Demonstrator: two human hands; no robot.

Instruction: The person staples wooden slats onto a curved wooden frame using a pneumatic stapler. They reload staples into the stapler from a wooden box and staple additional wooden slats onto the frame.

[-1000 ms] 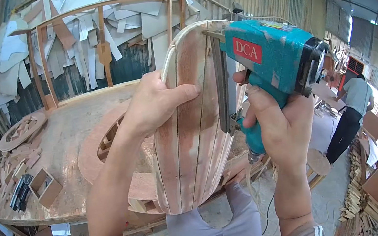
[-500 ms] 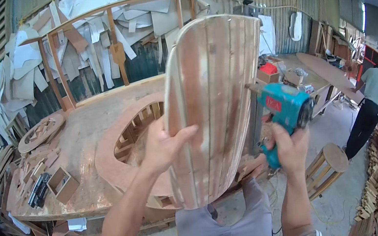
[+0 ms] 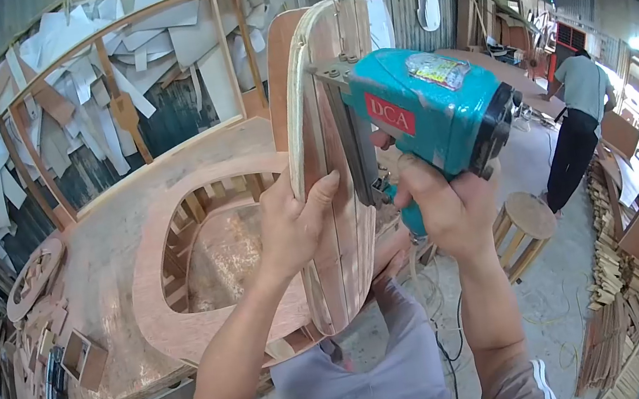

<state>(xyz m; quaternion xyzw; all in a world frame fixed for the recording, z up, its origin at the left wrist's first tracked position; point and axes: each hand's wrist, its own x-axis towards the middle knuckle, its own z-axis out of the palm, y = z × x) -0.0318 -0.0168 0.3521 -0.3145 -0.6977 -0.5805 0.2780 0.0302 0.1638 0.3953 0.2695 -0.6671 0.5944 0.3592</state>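
My left hand is closed on the near edge of a curved wooden panel made of narrow slats, thumb across its face. The panel stands upright, its layered edge turned partly toward me. In my right hand is a teal nail gun marked DCA, my fingers wrapped round its handle. The gun's metal nose lies at the upper part of the slatted face; whether it presses on the wood I cannot tell. Beside the panel, a rounded wooden frame with short uprights inside lies on the workbench.
A small open wooden box and a black tool rest among offcuts at the bench's left. A round stool stands to the right, near another person. Stacked wood strips line the right side.
The panel has turned more edge-on. The nail gun has come up and left, its nose now at the panel's upper face. My view has swung right.
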